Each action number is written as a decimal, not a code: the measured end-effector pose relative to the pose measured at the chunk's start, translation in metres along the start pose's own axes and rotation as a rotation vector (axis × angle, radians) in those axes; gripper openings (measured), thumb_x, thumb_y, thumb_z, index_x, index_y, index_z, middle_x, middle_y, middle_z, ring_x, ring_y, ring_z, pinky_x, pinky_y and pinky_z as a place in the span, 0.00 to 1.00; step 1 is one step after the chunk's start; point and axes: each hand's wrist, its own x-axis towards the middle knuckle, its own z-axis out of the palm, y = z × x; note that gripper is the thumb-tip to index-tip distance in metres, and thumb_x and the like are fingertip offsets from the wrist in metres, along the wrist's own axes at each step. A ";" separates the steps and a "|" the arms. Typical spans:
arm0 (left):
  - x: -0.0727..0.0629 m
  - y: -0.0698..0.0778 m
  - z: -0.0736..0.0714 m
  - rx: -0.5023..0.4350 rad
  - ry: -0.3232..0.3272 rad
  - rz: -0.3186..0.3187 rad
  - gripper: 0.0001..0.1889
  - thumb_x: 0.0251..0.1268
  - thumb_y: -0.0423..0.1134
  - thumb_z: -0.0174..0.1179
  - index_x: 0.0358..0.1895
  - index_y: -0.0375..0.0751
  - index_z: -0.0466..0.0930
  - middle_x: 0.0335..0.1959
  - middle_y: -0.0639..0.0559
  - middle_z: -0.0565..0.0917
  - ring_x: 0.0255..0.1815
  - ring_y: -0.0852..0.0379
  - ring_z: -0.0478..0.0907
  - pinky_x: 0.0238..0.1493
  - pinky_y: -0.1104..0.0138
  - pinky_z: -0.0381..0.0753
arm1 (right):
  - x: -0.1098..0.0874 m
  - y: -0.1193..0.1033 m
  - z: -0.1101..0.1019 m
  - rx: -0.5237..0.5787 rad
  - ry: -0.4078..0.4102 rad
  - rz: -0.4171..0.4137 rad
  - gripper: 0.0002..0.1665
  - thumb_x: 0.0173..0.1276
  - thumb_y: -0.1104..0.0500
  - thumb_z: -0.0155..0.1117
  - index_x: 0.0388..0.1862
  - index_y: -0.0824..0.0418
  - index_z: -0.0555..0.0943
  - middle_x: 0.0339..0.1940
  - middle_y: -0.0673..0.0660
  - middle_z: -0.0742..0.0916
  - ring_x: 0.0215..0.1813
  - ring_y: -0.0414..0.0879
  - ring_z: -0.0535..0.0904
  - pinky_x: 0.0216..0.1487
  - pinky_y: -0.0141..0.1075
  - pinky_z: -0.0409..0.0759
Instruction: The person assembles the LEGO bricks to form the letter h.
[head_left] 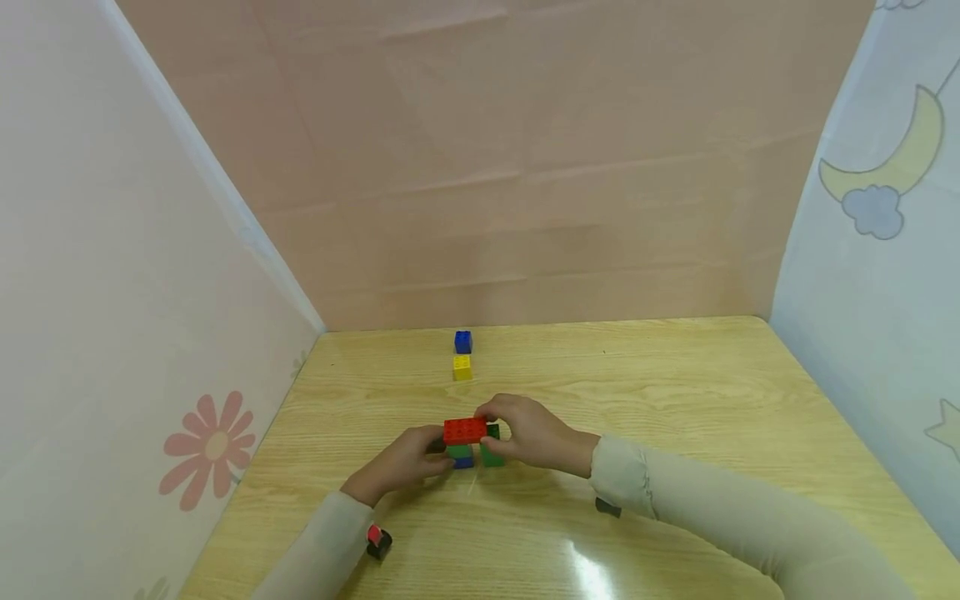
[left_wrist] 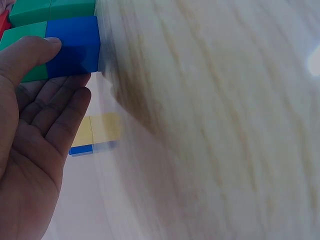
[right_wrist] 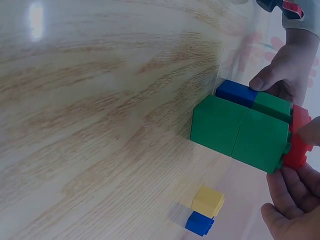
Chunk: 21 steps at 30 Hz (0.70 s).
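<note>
A red brick point(head_left: 465, 431) lies across the tops of two short brick stacks. My right hand point(head_left: 536, 432) pinches the red brick between thumb and fingers; some green studs show just beneath it in the right wrist view. The nearer stack there is two green bricks point(right_wrist: 240, 132). Beside it stands the other stack, a green brick point(right_wrist: 272, 105) over a blue brick point(right_wrist: 235, 93). My left hand point(head_left: 411, 458) grips this green-and-blue stack, its thumb against the side and its fingers behind, as the left wrist view shows.
Farther back on the wooden table point(head_left: 675, 383) sit a yellow brick point(head_left: 462, 368) and, behind it, a small blue brick point(head_left: 462, 342). A tan backdrop and patterned side walls enclose the table. Dark wrist-worn pieces show by both sleeves.
</note>
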 end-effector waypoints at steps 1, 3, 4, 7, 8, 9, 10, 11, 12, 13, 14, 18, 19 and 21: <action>0.000 0.000 0.000 -0.001 0.000 -0.002 0.21 0.66 0.42 0.64 0.61 0.46 0.76 0.56 0.58 0.81 0.57 0.57 0.78 0.59 0.62 0.76 | 0.000 0.000 0.000 -0.007 0.001 -0.004 0.19 0.68 0.49 0.65 0.54 0.54 0.80 0.44 0.44 0.82 0.46 0.39 0.80 0.47 0.33 0.80; 0.000 -0.001 0.000 -0.003 -0.001 -0.001 0.21 0.66 0.42 0.64 0.61 0.46 0.76 0.56 0.58 0.81 0.57 0.57 0.78 0.59 0.62 0.76 | 0.000 -0.001 0.000 -0.016 0.005 -0.010 0.19 0.68 0.49 0.65 0.54 0.54 0.80 0.44 0.44 0.82 0.45 0.39 0.80 0.46 0.33 0.80; 0.000 -0.001 0.000 -0.004 -0.001 -0.001 0.21 0.66 0.42 0.64 0.61 0.46 0.76 0.56 0.57 0.81 0.57 0.57 0.78 0.59 0.62 0.76 | 0.000 -0.001 0.000 -0.019 0.007 -0.013 0.18 0.68 0.49 0.65 0.54 0.54 0.80 0.44 0.44 0.82 0.45 0.39 0.80 0.46 0.33 0.80; 0.000 -0.002 0.000 -0.014 -0.001 0.002 0.21 0.67 0.43 0.64 0.62 0.46 0.76 0.56 0.58 0.80 0.58 0.57 0.77 0.60 0.61 0.76 | -0.001 -0.001 0.000 -0.019 0.012 -0.022 0.18 0.68 0.49 0.65 0.54 0.54 0.80 0.44 0.44 0.82 0.45 0.39 0.80 0.46 0.33 0.80; 0.000 -0.002 0.000 -0.015 0.000 0.006 0.21 0.67 0.43 0.64 0.62 0.46 0.76 0.57 0.58 0.80 0.58 0.57 0.77 0.60 0.61 0.76 | -0.001 -0.001 0.000 -0.019 0.015 -0.025 0.18 0.68 0.50 0.65 0.54 0.54 0.80 0.44 0.44 0.83 0.45 0.39 0.80 0.46 0.33 0.80; 0.000 -0.002 0.000 -0.019 0.000 0.007 0.21 0.67 0.43 0.64 0.62 0.47 0.76 0.57 0.58 0.80 0.58 0.58 0.77 0.60 0.61 0.76 | -0.001 -0.001 0.000 -0.019 0.017 -0.028 0.18 0.68 0.50 0.65 0.54 0.54 0.80 0.44 0.44 0.83 0.45 0.39 0.80 0.46 0.33 0.80; 0.000 -0.002 0.000 -0.022 0.001 0.011 0.21 0.67 0.42 0.64 0.62 0.47 0.76 0.57 0.58 0.80 0.58 0.58 0.77 0.60 0.61 0.76 | -0.001 -0.001 0.000 -0.019 0.020 -0.032 0.18 0.68 0.50 0.65 0.54 0.55 0.80 0.44 0.44 0.83 0.45 0.40 0.80 0.46 0.33 0.81; 0.000 -0.002 0.001 -0.024 0.001 0.013 0.21 0.67 0.42 0.64 0.62 0.47 0.76 0.57 0.58 0.80 0.58 0.58 0.77 0.60 0.61 0.75 | -0.001 0.000 0.000 -0.021 0.022 -0.035 0.18 0.68 0.50 0.65 0.54 0.55 0.80 0.44 0.45 0.83 0.46 0.39 0.80 0.46 0.33 0.81; 0.000 -0.003 0.001 -0.028 0.001 0.015 0.22 0.67 0.41 0.64 0.62 0.47 0.75 0.57 0.58 0.80 0.58 0.58 0.77 0.60 0.62 0.75 | -0.001 0.000 0.001 -0.023 0.024 -0.040 0.18 0.68 0.50 0.65 0.54 0.55 0.80 0.45 0.45 0.83 0.46 0.39 0.80 0.46 0.33 0.81; 0.000 -0.003 0.001 -0.029 0.001 0.018 0.22 0.66 0.41 0.64 0.62 0.47 0.76 0.57 0.58 0.80 0.58 0.58 0.77 0.60 0.62 0.75 | -0.002 0.000 0.001 -0.024 0.023 -0.042 0.18 0.68 0.51 0.65 0.54 0.55 0.80 0.45 0.45 0.83 0.46 0.39 0.80 0.46 0.32 0.81; 0.000 -0.003 0.001 -0.028 0.001 0.018 0.22 0.66 0.41 0.64 0.62 0.47 0.76 0.57 0.58 0.80 0.58 0.58 0.77 0.60 0.62 0.75 | -0.002 0.000 0.001 -0.025 0.023 -0.045 0.19 0.68 0.51 0.65 0.54 0.56 0.80 0.45 0.45 0.83 0.46 0.39 0.80 0.46 0.32 0.81; 0.000 -0.003 0.001 -0.016 0.000 0.008 0.21 0.66 0.42 0.64 0.62 0.46 0.76 0.57 0.58 0.80 0.58 0.57 0.77 0.61 0.61 0.75 | -0.002 0.000 0.001 -0.038 0.017 -0.054 0.19 0.68 0.51 0.65 0.55 0.56 0.80 0.46 0.45 0.83 0.47 0.39 0.80 0.46 0.32 0.81; 0.000 -0.003 0.001 -0.013 0.001 0.005 0.21 0.66 0.42 0.64 0.62 0.46 0.76 0.57 0.58 0.80 0.58 0.57 0.77 0.61 0.61 0.75 | -0.002 0.000 0.001 -0.047 0.017 -0.057 0.20 0.68 0.51 0.65 0.56 0.56 0.80 0.47 0.45 0.83 0.47 0.39 0.80 0.47 0.32 0.81; 0.000 -0.003 0.001 -0.011 -0.001 0.004 0.21 0.66 0.42 0.64 0.62 0.46 0.76 0.57 0.58 0.80 0.58 0.57 0.77 0.60 0.61 0.75 | -0.002 0.000 0.002 -0.068 0.022 -0.070 0.21 0.68 0.51 0.66 0.57 0.56 0.81 0.47 0.46 0.84 0.47 0.39 0.80 0.46 0.31 0.81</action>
